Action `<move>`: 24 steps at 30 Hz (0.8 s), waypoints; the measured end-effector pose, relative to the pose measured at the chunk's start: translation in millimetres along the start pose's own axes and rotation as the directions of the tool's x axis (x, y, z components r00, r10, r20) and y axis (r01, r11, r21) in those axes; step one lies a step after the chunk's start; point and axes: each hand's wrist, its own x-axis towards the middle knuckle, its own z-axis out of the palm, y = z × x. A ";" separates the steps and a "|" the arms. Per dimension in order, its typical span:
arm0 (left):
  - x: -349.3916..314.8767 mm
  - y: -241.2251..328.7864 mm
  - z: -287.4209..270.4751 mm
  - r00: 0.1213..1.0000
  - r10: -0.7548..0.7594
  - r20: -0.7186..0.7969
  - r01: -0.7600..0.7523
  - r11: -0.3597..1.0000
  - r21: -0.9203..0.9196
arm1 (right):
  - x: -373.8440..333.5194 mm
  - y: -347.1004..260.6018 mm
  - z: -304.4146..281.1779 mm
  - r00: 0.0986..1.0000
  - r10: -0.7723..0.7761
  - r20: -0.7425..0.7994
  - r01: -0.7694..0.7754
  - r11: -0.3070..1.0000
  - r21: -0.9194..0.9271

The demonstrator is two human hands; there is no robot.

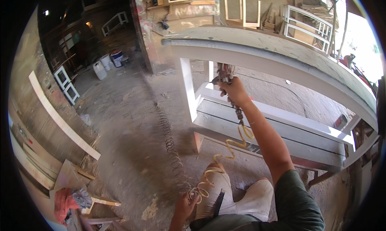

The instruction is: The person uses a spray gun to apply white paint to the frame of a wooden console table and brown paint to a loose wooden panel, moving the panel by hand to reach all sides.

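Observation:
My right hand is wrapped round a paint-smeared spray gun, held under the top of a white wooden table. Below the gun, the table's slatted lower shelf shows white and grey paint. A yellow coiled air hose hangs from the gun's lower end and runs down to my left hand. That hand is low beside my knee, its fingers closed on the hose. From there a dark coiled hose stretches away over the floor.
Buckets and a white jug stand at the far left. A pale plank leans along the left wall. Wood pieces with a red cloth lie at the lower left. A white frame stands behind the table, and a can lies at the right.

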 end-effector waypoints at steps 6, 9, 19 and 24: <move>9.5 3.2 -2.5 0.990 -0.029 0.136 0.029 1.000 0.002 | -64.2 -15.1 -23.4 0.992 0.124 0.017 -0.125 0.991 0.047; 17.5 14.4 -1.4 0.985 -0.018 0.172 0.016 1.000 0.014 | -96.8 -14.8 -56.7 0.986 0.169 -0.006 -0.169 0.986 0.003; 38.6 36.4 28.8 0.946 0.168 0.276 -0.191 0.980 0.060 | -216.3 -11.2 -180.3 0.922 0.233 -0.309 -0.263 0.963 -0.058; 37.1 61.8 41.0 0.921 0.194 0.338 -0.209 0.978 0.009 | -271.5 -24.1 -237.4 0.821 0.310 -0.479 -0.405 0.908 -0.106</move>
